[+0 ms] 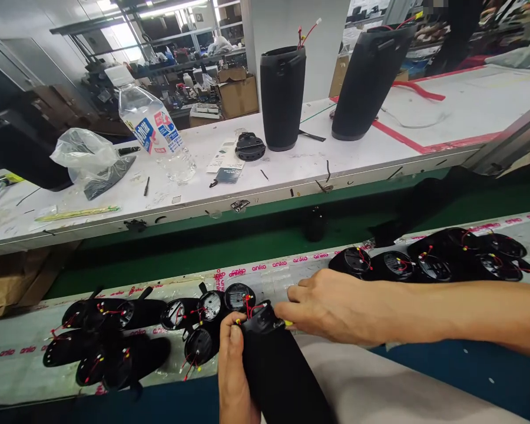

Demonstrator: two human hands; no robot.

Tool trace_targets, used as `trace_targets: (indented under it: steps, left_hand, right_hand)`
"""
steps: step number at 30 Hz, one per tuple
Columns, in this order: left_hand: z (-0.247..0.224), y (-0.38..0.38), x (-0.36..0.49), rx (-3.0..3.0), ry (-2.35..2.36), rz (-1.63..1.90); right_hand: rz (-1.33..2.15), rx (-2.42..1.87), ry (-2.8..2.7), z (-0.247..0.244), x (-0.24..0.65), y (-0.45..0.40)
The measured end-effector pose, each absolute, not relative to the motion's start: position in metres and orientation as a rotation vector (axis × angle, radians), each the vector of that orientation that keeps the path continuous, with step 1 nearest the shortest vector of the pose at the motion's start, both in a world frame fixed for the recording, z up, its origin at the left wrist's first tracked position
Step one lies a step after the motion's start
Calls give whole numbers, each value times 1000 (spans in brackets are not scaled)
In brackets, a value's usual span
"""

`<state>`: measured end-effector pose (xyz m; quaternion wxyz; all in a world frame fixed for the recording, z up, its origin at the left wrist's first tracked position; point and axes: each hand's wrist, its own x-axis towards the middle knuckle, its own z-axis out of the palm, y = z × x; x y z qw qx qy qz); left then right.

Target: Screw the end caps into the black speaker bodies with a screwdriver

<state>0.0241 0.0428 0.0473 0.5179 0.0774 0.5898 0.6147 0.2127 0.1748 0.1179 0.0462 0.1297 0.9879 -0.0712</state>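
Observation:
My left hand (234, 368) is wrapped round a black fabric-covered speaker housing (287, 377), which is tilted with its open end away from me. Thin red wires (249, 307) with small connectors stick out of that open end. At the rim, my right hand (320, 306) is closed, its fingers curled together. A bit of yellow shows by its fingertips; what they pinch is hidden. To the left lie several similar black housings (145, 313) with wires at their open ends, and more housings (441, 262) lie to the right.
The lower surface (17, 377) is covered in plastic with pink-printed tape. On the raised white shelf (194, 197) stand a plastic bottle (156, 129), a black end cap (249, 146), an upright housing (283, 100) and a leaning housing (368, 85). A clear bag (86, 153) lies left.

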Motion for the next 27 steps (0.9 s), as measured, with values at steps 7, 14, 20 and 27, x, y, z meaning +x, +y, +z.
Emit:
trace_targets:
  steps: [7,14,20,27]
  left_hand:
    - [56,42,28,240,1264,1463]
    - [42,45,20,454,1354,1391]
    - [39,45,20,501,1475,1349]
    - [45,44,21,541,1511,1353]
  right_hand:
    - [-416,526,3057,118,217,172]
    - [-255,436,3102,123,215,174]
    - [-234,450,3089,122,215,174]
    - [-303,470,3051,125,215,174]
